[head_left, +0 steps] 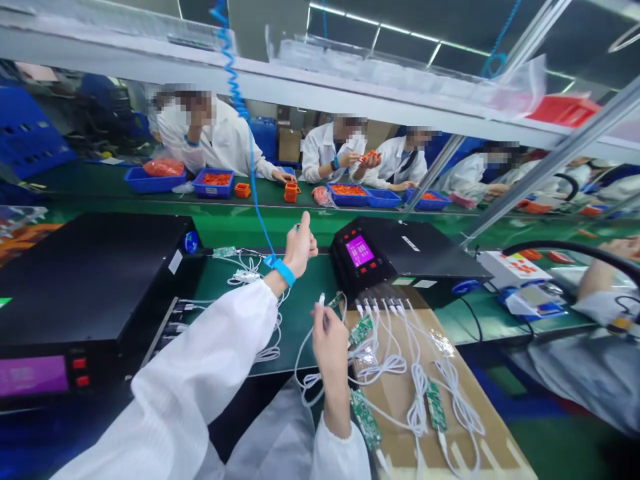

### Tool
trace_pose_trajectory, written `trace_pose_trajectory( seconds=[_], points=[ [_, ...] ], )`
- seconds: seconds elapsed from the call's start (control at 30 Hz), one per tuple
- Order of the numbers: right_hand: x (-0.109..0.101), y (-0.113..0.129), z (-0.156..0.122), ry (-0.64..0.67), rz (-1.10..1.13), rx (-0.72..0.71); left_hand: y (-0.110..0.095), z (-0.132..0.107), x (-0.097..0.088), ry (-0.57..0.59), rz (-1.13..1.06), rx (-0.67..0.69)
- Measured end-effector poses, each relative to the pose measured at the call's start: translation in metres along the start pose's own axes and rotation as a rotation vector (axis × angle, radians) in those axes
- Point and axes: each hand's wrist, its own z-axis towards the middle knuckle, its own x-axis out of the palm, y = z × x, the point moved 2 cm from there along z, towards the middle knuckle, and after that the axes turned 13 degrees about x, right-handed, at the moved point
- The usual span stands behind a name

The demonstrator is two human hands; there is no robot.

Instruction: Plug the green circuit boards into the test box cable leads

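Note:
My left hand (299,248) is raised over the green bench, thumb up and fingers curled in. Only a tiny bit of something shows by its thumb, too small to name. Around that wrist sits a blue strap (283,271) joined to a coiled blue cord. Lower and to the right, my right hand (330,337) pinches a white cable plug (322,299), its tip pointing up. Close beside it is a green circuit board (361,329). More boards, such as one green board (367,419), lie among white cables (419,400) on a cardboard sheet (465,373).
A black tester (410,250) with a lit screen stands right of centre, cables plugged into its front. Another black unit (95,280) fills the left. Behind, people in white coats sit along a bench with blue bins (215,190) of orange parts. A metal post (550,133) slants at right.

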Motion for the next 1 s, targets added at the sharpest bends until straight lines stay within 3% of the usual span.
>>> trace_pose_trajectory(
  seconds=[0.1,0.17,0.23,0.3,0.37,0.53,0.67,0.8,1.0],
  points=[
    [0.019,0.002,0.02,-0.008,-0.198,0.07,0.013,-0.011,-0.007,0.306,0.268,-0.142],
    [0.026,0.001,0.03,-0.026,-0.329,0.093,0.029,-0.023,-0.015,0.491,0.558,-0.201],
    [0.024,-0.003,0.035,-0.118,-0.388,0.079,0.045,-0.031,-0.022,0.584,0.831,-0.185],
    [0.016,-0.007,0.037,-0.219,-0.426,0.086,0.058,-0.032,-0.027,0.612,0.967,-0.163],
    [0.008,-0.01,0.039,-0.242,-0.479,0.142,0.07,-0.029,-0.029,0.637,0.978,-0.173],
    [0.0,-0.01,0.051,-0.093,-0.546,0.333,0.098,-0.022,-0.029,0.701,1.0,-0.199],
    [-0.003,-0.013,0.053,-0.106,-0.513,0.306,0.114,-0.021,-0.032,0.733,1.005,-0.149],
    [-0.014,-0.022,0.045,-0.247,-0.219,0.152,0.116,-0.024,-0.031,0.782,0.965,-0.057],
    [-0.029,-0.024,0.041,-0.263,0.118,0.182,0.112,-0.041,-0.022,0.982,0.752,-0.037]
  ],
)
